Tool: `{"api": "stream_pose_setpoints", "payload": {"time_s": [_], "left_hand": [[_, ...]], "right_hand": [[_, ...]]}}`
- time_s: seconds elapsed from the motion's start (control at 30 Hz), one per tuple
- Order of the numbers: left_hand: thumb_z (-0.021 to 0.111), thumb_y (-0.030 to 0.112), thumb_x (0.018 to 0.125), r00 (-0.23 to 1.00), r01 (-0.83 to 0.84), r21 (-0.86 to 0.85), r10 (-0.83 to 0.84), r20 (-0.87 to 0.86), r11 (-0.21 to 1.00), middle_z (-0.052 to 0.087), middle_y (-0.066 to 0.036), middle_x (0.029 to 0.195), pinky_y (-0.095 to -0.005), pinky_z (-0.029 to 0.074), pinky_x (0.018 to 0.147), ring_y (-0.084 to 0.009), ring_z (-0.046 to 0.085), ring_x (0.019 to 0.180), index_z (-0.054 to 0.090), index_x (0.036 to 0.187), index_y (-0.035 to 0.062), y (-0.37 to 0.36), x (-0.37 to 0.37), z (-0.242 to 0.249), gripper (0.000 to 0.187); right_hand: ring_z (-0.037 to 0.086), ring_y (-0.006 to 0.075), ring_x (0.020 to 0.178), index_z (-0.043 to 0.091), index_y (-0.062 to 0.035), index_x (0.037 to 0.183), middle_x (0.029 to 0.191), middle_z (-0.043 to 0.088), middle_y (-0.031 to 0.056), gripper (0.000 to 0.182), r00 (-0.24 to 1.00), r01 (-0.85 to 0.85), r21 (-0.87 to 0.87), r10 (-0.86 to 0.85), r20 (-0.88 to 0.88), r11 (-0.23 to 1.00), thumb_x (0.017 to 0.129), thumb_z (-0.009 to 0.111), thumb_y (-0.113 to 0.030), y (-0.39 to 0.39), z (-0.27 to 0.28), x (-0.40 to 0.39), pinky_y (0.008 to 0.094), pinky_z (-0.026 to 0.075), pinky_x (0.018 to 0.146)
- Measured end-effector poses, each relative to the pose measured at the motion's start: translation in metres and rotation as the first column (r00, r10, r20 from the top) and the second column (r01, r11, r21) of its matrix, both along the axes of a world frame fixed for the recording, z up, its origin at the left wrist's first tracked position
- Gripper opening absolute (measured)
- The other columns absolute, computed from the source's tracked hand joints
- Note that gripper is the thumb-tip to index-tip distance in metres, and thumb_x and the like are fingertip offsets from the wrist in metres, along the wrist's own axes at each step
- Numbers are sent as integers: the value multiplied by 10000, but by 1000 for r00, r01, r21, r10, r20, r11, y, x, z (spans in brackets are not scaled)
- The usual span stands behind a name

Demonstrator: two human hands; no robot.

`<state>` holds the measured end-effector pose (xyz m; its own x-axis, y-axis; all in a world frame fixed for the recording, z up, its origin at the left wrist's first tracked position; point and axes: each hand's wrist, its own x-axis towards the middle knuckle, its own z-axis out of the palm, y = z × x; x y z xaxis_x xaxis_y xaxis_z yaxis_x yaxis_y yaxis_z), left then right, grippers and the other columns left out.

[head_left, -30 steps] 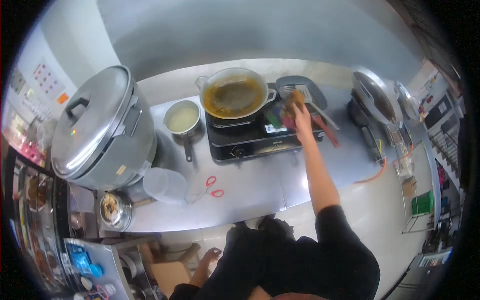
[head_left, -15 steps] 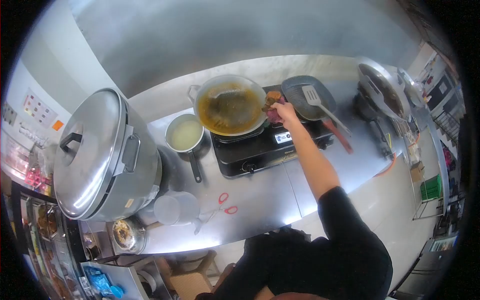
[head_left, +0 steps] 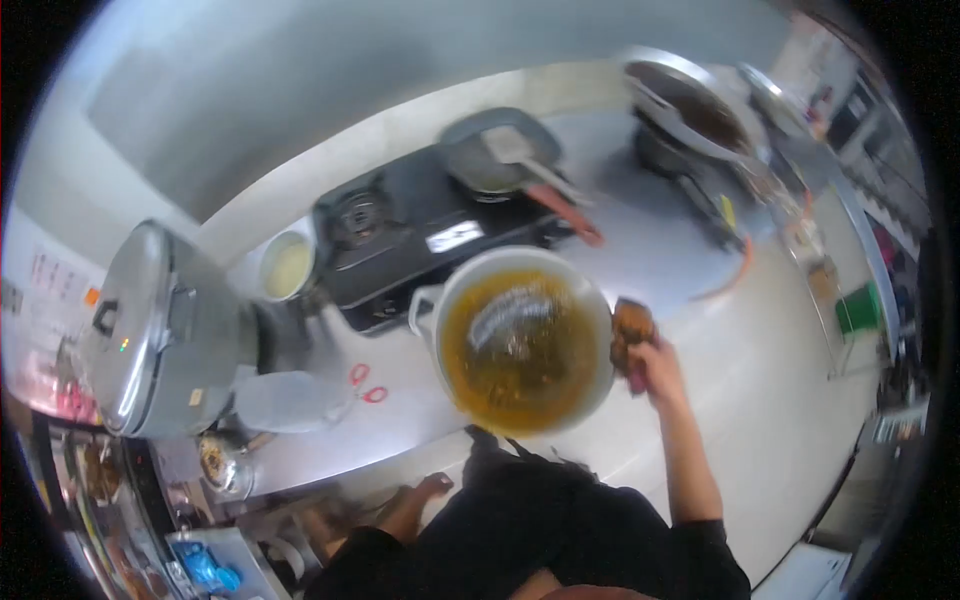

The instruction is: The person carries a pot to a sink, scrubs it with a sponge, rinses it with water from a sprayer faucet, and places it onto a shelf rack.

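Note:
My right hand (head_left: 660, 365) grips a brown cloth pad (head_left: 630, 325) wrapped over the right handle of a round metal wok (head_left: 447, 300) full of amber oil. The wok hangs in the air in front of me, above the front edge of the steel counter (head_left: 650, 250) and off the black two-burner stove (head_left: 420, 235). The stove's left burner (head_left: 357, 215) is bare. My left hand is out of sight.
A grey flat pan with a spatula (head_left: 495, 150) sits on the right burner. A small saucepan (head_left: 287, 265), a large rice cooker (head_left: 150, 320), a clear plastic jug (head_left: 290, 400) and red scissors (head_left: 367, 385) stand to the left. A second wok (head_left: 690, 105) is at far right.
My right hand took the wok's handle with the cloth pad and lifted the wok off the left burner, bringing it toward me past the counter's front edge. The view has swung.

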<state>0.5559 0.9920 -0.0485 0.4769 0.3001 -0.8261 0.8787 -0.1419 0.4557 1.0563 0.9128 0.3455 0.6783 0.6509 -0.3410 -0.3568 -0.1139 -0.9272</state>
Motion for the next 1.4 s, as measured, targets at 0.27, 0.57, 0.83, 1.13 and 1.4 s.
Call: {"api": "stream_pose_setpoints", "payload": {"time_s": [0.27,0.57,0.83,1.13,1.4], "left_hand": [[470,366,885,879,56,-370,-222,-422,927,641,-112,976,-445,526,643,-245,649,777,570,1118,139,-86,186,-49,340],[536,327,844,777,620,-160,-629,-9,768,607,-101,763,-367,514,567,-209,614,659,596,946,38,-248,505,-3,313],[511,374,853,201,974,-46,-938,-283,222,647,-198,911,-399,522,617,-281,651,702,633,948,-49,-437,839,-29,450],[492,349,827,-55,998,30,-982,-179,-61,652,-208,913,-417,516,659,-284,652,789,636,847,-31,-867,1316,58,407],[507,351,845,-482,819,323,-874,-64,-475,594,-169,1155,-438,419,950,-341,547,1099,580,1138,60,-1173,1537,57,420]], "right_hand": [[600,172,746,555,47,1016,874,621,94,304,795,586,-107,-596,-115,803,722,486,17,-368,-70,28,301,507,662],[578,220,730,473,-42,1062,895,553,90,389,286,953,20,-883,-372,301,685,465,54,-646,-126,113,360,527,613],[570,269,635,491,-41,1059,815,560,131,402,-220,974,-170,-827,-517,-153,664,497,30,-885,-284,227,371,480,476],[572,272,552,457,-68,1119,790,558,142,492,-641,767,-146,-735,-221,-625,632,439,5,-1116,-300,304,423,484,419],[578,268,770,430,-101,1202,961,542,103,581,-576,763,-8,-674,-463,-646,645,427,64,-1417,-284,635,381,524,574]]}}
